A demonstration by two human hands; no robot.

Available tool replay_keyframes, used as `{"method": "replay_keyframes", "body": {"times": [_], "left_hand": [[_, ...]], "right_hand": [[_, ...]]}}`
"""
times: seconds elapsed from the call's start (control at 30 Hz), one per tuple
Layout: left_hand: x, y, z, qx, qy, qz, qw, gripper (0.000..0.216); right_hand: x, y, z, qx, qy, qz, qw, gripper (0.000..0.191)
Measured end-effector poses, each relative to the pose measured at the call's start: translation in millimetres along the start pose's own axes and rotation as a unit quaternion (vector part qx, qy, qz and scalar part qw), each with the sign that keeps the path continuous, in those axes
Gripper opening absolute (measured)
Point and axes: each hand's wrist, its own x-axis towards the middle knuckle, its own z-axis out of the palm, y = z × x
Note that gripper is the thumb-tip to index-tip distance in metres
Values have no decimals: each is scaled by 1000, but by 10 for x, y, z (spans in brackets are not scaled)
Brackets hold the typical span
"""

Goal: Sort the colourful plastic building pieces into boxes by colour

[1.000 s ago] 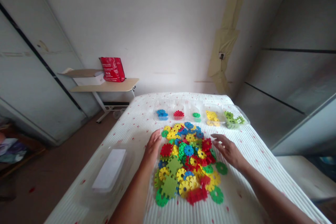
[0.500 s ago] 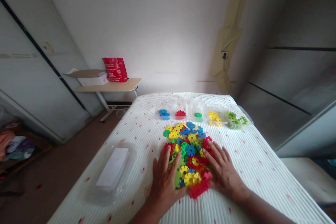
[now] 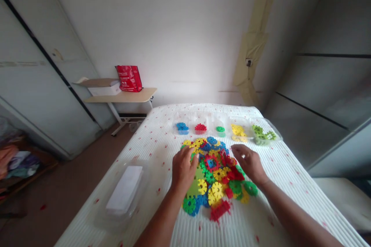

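Observation:
A pile of flower-shaped plastic interlocking pieces [image 3: 216,190] in red, yellow, blue and green lies in the middle of the bed-like surface. My left hand [image 3: 183,168] is at the pile's upper left edge, thumb a little apart from the bent fingers, nothing visible in it. Across from it, my right hand [image 3: 251,164] curves in by the right edge, its fingers bent with a gap to the thumb and no piece seen in it. A red blocky piece [image 3: 220,210] lies at the near side. The left fingertips partly cover some pieces.
Beyond the pile stand clear tubs of sorted pieces: blue [image 3: 182,128], red [image 3: 200,128], green [image 3: 220,131], yellow [image 3: 238,132] and light green [image 3: 264,135]. At left, a clear plastic container [image 3: 138,197] bears a white slab [image 3: 124,190]. A side table [image 3: 136,96] holds a red bag [image 3: 129,78].
Both hands have moved away from me, toward the pile's far part, and their fingers are more bent. Pieces have shifted; green and yellow ones now show at the near right and near left.

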Motion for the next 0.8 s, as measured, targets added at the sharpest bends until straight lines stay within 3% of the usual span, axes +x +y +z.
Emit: {"method": "replay_keyframes", "body": {"times": [0.2,0.4,0.6,0.8], "left_hand": [[42,-467,-43,-64,37,-121,990,30],[-106,-779,17,-209,43,-212,954,35],[-77,-749,9,-197,40,-186,962,29],[-77,-741,8,-201,48,-176,962,26]], "right_hand": [[383,288,97,-51,-90,70,992,19],[475,226,286,-171,-218,52,959,30],[490,97,333,-281,-265,35,922,30],[496,34,322,-291,-249,30,923,28]]}}
